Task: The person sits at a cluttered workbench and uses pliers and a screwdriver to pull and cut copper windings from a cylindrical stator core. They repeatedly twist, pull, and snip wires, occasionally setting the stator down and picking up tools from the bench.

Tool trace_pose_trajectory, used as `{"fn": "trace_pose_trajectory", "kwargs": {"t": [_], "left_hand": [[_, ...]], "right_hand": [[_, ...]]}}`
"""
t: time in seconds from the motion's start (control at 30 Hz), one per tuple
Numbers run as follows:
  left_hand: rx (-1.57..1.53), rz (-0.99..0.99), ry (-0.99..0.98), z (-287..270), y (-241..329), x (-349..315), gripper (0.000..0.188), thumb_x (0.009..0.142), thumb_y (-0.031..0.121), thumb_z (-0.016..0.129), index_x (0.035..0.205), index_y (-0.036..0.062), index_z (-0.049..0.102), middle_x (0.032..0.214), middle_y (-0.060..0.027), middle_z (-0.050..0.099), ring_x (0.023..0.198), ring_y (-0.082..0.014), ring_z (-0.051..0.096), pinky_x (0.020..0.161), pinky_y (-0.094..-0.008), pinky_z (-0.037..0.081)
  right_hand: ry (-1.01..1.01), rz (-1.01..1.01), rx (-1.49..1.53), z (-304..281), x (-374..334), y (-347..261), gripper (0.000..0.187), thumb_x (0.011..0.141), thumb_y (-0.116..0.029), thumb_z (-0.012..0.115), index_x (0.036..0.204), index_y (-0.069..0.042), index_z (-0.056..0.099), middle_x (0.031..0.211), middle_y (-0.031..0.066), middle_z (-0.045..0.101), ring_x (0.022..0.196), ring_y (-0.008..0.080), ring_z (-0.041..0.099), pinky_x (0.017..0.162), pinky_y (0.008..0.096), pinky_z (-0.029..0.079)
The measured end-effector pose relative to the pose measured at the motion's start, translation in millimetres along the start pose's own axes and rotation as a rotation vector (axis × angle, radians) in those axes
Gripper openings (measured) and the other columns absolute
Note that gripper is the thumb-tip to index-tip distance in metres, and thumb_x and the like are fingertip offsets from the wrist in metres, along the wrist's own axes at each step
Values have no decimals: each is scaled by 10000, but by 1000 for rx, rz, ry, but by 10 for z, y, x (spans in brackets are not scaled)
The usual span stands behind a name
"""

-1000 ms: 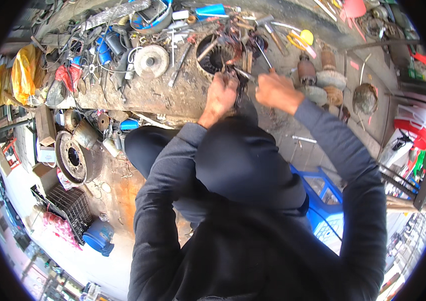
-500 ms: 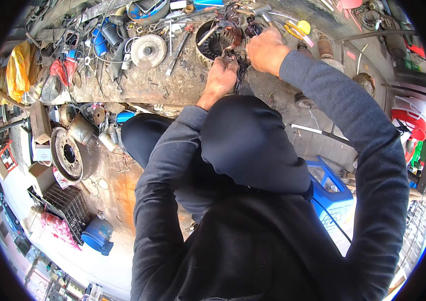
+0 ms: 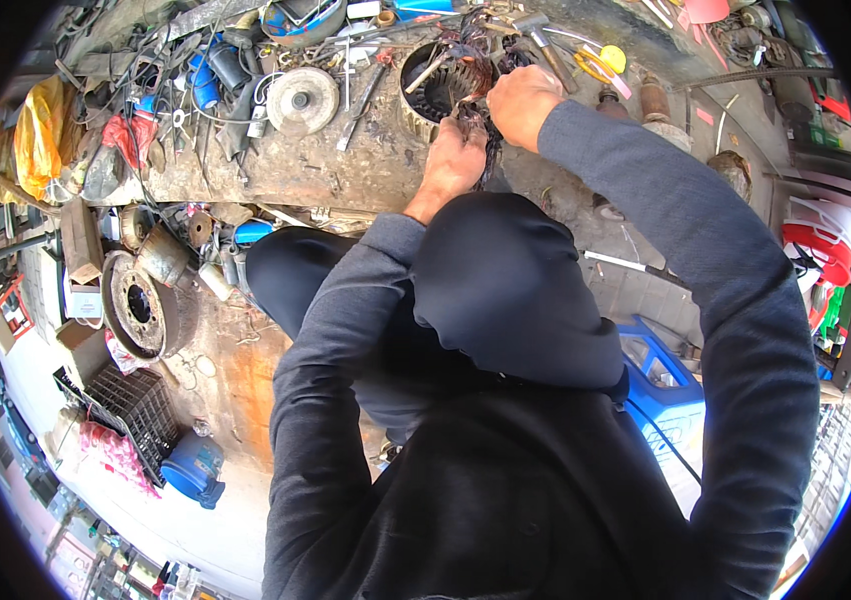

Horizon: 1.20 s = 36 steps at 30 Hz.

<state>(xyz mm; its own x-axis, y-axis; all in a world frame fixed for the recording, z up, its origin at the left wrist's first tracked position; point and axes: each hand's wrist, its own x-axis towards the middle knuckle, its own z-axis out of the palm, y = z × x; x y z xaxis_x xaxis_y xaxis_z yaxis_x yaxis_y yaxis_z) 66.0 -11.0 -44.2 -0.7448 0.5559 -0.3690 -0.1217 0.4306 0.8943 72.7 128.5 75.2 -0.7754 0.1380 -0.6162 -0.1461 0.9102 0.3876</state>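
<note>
A motor stator with a dark slotted inside lies at the far middle of the workbench. Dark reddish winding wires hang out over its right side. My left hand is closed at the stator's near right edge, its fingertips pressed together on the bundle of wires there. Just beyond and to the right, my right hand makes a fist beside the same wires. Whatever lies inside that fist is hidden by the fingers. A hammer rests behind my right hand, near scissors with yellow handles.
A round metal disc and a long tool lie left of the stator. Tangled cables and a blue cylinder crowd the far left. A blue plastic stool stands right of my knee. A wheel drum and a crate are at left.
My right hand has moved left, closer to the stator and my left hand. My left hand stays at the stator's near right edge. The whole view has shifted slightly.
</note>
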Motion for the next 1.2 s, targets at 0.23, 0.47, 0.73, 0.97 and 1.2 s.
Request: {"fn": "trace_pose_trajectory", "kwargs": {"t": [0.23,0.47,0.73,0.97,1.2], "left_hand": [[9,-59,-21,-24,93,-52,474,979,322,632,1225,-75,553,1140,-276,687,1129,-381,661,1009,-430,488],[7,-28,-29,-22,89,-97,419,1004,289,632,1215,-66,561,1075,-188,675,1019,-261,628,942,-406,491],[10,8,-80,5,152,-181,431,1033,276,547,1273,-76,479,1181,-344,677,1173,-503,643,1010,-509,484],[-25,44,6,-24,215,-138,360,1037,245,551,1214,-65,506,1103,-306,694,1082,-474,679,949,-491,509],[-330,-155,1,-17,271,-187,296,1009,225,648,1164,-19,586,1056,-53,656,985,-137,574,911,-299,472]], "right_hand": [[133,52,322,96,-173,210,223,890,-179,655,1019,-72,804,1026,164,788,971,327,771,801,442,610],[216,139,502,421,-113,263,254,867,-145,620,1002,7,772,977,255,760,920,428,754,819,511,602],[192,168,776,779,-191,322,336,848,-255,680,985,49,728,908,324,719,897,476,720,831,524,572],[219,109,937,854,-44,378,339,854,-262,691,1034,21,736,944,315,720,941,485,701,863,534,553],[151,-9,730,638,-21,553,264,881,-189,672,1001,40,725,957,293,723,963,474,706,846,538,565]]}}
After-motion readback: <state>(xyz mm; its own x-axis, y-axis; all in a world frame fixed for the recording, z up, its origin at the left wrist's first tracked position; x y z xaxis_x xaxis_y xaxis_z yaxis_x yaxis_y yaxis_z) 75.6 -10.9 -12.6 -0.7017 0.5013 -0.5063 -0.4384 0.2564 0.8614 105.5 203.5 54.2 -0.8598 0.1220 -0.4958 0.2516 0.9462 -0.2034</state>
